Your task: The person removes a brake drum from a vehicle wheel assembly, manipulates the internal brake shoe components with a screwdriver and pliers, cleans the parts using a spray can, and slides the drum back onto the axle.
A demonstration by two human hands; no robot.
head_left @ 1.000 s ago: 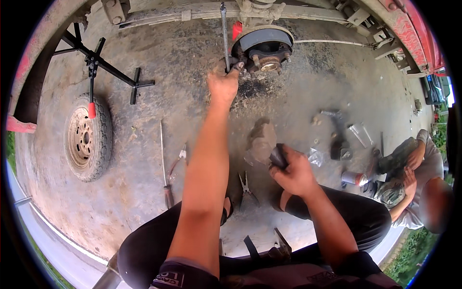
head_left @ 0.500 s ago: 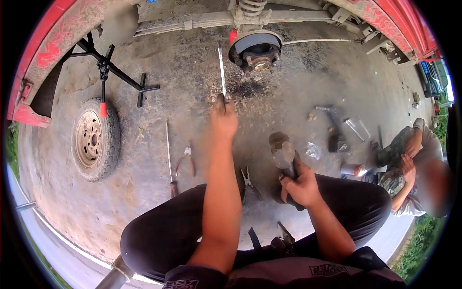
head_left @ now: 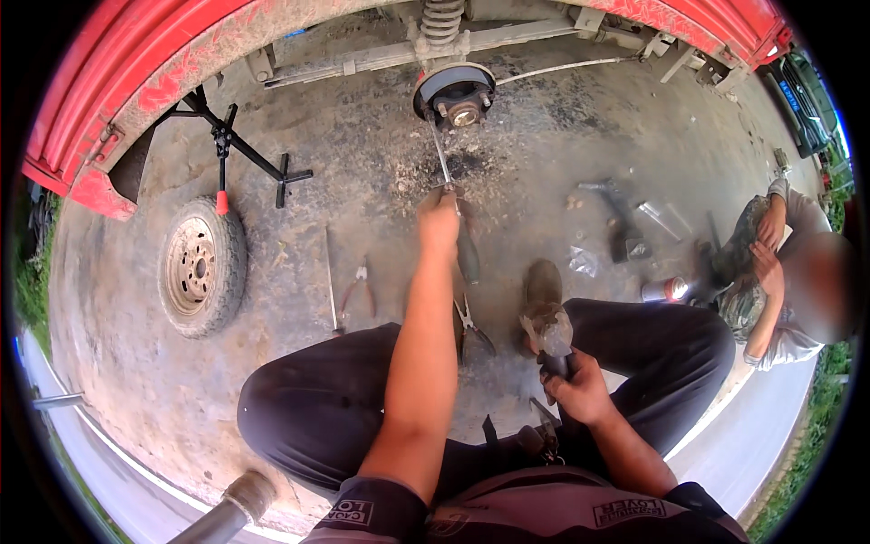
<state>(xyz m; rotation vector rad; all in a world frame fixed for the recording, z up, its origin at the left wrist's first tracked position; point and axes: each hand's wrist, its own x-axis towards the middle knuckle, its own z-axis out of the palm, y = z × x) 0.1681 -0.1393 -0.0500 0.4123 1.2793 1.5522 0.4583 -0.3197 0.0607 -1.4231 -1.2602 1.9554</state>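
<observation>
My left hand [head_left: 439, 222] is closed around a long silver metal bar [head_left: 440, 154], reaching forward over the floor. The bar's far end is at the lower left edge of the wheel hub assembly [head_left: 458, 102]; whether it touches is unclear. My right hand [head_left: 578, 388] grips the dark handle of a hammer with a worn grey head [head_left: 551, 337], low in front of my right knee. Near my left forearm, a pair of pliers [head_left: 467, 326] rests on the ground. Farther left lie red-handled pliers [head_left: 359, 292] and a thin metal rod [head_left: 330, 276].
A removed wheel [head_left: 199, 267] lies at left beside a black stand [head_left: 240, 150] with a red end. Red bodywork [head_left: 109, 109] arches overhead. At right are a spray can [head_left: 664, 290], a plastic bag [head_left: 583, 263], loose tools, and a seated person [head_left: 775, 272].
The bar's tip has come to the hub's lower edge as my left hand moved slightly right and down. My right hand and the hammer have dropped lower, toward me. The view has shifted.
</observation>
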